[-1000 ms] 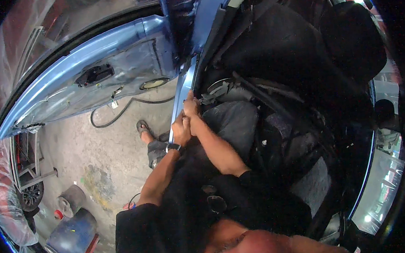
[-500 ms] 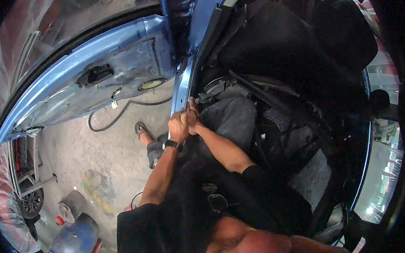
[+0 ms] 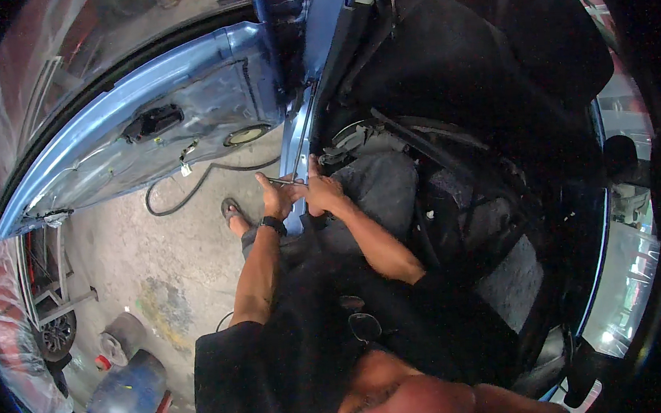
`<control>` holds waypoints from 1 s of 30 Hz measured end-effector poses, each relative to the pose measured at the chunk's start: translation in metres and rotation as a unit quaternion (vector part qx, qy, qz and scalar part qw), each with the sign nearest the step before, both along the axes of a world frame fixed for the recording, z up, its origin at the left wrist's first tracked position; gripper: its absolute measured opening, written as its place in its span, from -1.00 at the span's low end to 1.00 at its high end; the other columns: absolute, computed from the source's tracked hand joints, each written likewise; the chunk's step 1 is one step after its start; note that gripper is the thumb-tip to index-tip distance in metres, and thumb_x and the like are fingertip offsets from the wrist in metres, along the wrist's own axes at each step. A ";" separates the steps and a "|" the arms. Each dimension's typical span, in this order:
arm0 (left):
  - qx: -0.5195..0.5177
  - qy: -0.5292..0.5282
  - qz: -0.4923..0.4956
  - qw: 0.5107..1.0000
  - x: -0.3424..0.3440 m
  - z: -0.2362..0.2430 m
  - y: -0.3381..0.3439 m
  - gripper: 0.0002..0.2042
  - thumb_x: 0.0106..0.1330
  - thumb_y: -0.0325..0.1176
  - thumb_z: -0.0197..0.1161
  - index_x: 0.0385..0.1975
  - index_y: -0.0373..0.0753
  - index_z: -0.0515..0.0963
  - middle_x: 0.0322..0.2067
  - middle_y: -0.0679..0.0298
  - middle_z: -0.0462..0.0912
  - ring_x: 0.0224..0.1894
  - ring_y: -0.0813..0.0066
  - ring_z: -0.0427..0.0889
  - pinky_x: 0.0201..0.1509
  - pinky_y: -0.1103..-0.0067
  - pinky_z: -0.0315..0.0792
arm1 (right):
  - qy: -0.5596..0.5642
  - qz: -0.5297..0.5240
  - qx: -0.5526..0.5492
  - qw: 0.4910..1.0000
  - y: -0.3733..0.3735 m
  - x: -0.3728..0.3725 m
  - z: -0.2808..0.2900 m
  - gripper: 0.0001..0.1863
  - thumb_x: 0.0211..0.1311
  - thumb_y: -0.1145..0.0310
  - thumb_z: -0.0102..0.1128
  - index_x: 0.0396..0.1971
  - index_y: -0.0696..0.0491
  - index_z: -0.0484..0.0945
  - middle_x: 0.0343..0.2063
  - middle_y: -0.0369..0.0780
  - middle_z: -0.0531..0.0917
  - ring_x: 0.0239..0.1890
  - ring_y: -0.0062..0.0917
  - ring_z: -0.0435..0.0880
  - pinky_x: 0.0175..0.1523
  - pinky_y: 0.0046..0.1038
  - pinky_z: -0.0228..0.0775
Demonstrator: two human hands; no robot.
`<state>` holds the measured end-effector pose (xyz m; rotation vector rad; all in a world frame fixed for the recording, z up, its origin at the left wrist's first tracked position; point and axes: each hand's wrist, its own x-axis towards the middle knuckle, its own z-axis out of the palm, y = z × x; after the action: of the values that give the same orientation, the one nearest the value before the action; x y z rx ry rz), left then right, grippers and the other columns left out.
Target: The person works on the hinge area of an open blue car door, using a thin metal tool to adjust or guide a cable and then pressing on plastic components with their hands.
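Your left hand [image 3: 277, 201] looks spread; whether your right hand [image 3: 325, 195] pinches, you cannot tell | thin dark rod [image 3: 286, 181] between them, over the blue sill [image 3: 295, 222], right of the open door [image 3: 210, 100] | likely light, stiff; hold mid-length

The left hand [image 3: 279, 200] holds its thumb [image 3: 262, 182] apart from its fingers [image 3: 295, 190], which stretch toward the right hand [image 3: 323, 192], just beside it. The right hand looks partly curled, one forefinger [image 3: 313, 164] pointing ahead; its exact grip is too small to tell. Both bare forearms [image 3: 253, 283] converge toward the hands, elbows wider apart behind them. A foot [image 3: 234, 218] shows left of the left hand.
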<state>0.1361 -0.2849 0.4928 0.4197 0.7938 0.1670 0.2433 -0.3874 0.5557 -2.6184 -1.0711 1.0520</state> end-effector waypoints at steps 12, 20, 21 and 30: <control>0.771 0.205 -0.333 0.502 0.024 0.036 -0.002 -0.58 0.31 -0.14 0.03 -0.01 -0.37 0.39 -0.36 -0.01 0.62 -0.25 0.03 0.59 0.02 0.16 0.25 | 0.105 -0.019 0.111 0.988 -0.006 0.027 -0.038 0.05 0.03 0.27 0.27 0.31 0.32 -0.29 0.25 0.18 0.15 0.05 -0.01 0.48 0.12 -0.19 0.33; 0.743 0.225 -0.272 0.568 0.043 0.015 -0.008 -0.54 0.40 -0.02 -0.21 -0.36 -0.24 0.57 -0.52 0.04 0.62 -0.44 0.05 0.61 -0.16 0.19 0.30 | 0.088 -0.070 -0.021 0.993 0.000 0.014 0.026 -0.01 0.10 0.28 0.21 0.35 0.20 -0.30 0.13 0.13 0.38 0.02 -0.04 0.52 0.10 -0.17 0.35; 0.743 0.224 -0.274 0.568 0.045 0.012 -0.007 -0.54 0.40 -0.02 -0.21 -0.36 -0.24 0.57 -0.52 0.04 0.62 -0.44 0.05 0.61 -0.16 0.19 0.30 | 0.060 -0.066 -0.020 0.996 0.000 0.008 0.030 -0.15 0.11 0.31 0.17 0.31 0.21 -0.09 0.10 0.12 0.41 0.00 -0.02 0.53 0.08 -0.15 0.36; 0.743 0.066 -0.112 0.656 0.039 -0.043 -0.018 -0.60 0.36 -0.05 -0.06 -0.31 -0.29 0.57 -0.42 -0.01 0.64 -0.45 -0.09 0.56 -0.25 0.20 0.39 | -0.146 0.058 0.118 0.981 0.019 -0.020 0.017 -0.69 0.13 0.39 -0.01 -0.35 0.32 0.62 -0.26 0.11 0.62 0.12 0.04 0.42 0.31 -0.13 0.09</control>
<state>0.1750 -0.3032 0.4496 2.1249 0.5698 0.5599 0.2231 -0.3684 0.5730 -2.5911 -1.3296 0.5247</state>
